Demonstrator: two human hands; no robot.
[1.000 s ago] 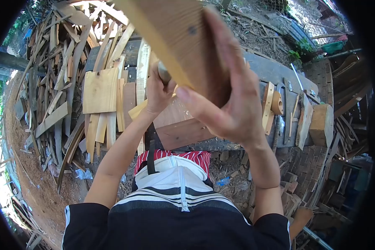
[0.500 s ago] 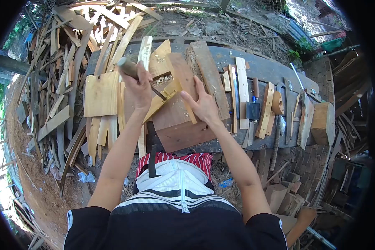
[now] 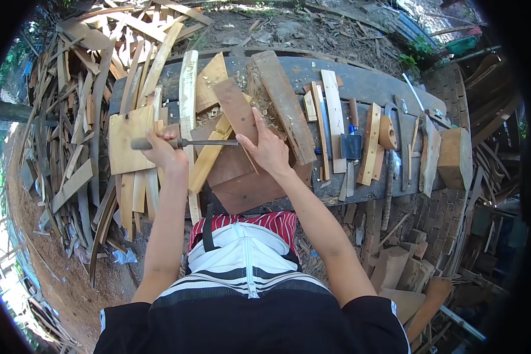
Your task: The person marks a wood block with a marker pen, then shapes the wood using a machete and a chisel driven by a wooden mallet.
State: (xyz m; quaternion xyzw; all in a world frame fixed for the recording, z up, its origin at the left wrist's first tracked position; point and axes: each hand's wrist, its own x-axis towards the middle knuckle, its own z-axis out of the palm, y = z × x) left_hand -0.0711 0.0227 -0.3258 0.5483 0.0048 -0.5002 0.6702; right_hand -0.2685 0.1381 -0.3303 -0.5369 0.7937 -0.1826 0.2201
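Note:
My left hand (image 3: 166, 151) is closed around the handle of a chisel (image 3: 209, 142). The chisel lies nearly level in the view, its blade pointing right across a yellow wood strip (image 3: 205, 162). Its tip ends beside the thumb of my right hand (image 3: 269, 150). That hand grips the right edge of a flat brown board (image 3: 235, 106), index finger stretched along the edge. The brown board rests slanted over the yellow strip. Beneath both is a wide reddish-brown block (image 3: 248, 192), partly covered. Wood shavings lie around the pieces.
A dark workbench (image 3: 371, 82) carries a thick plank (image 3: 284, 106), a square pale board (image 3: 130, 138), a wooden plane (image 3: 387, 133), a dark-bladed tool (image 3: 351, 146) and several strips. Scrap wood (image 3: 71, 124) is heaped at left. A wood block (image 3: 455, 159) stands at the bench's right end.
My left hand has lowered and swung the chisel from a steep tilt, with its tip at the yellow strip, to nearly level. My right hand stays at the brown board. The view has shifted slightly.

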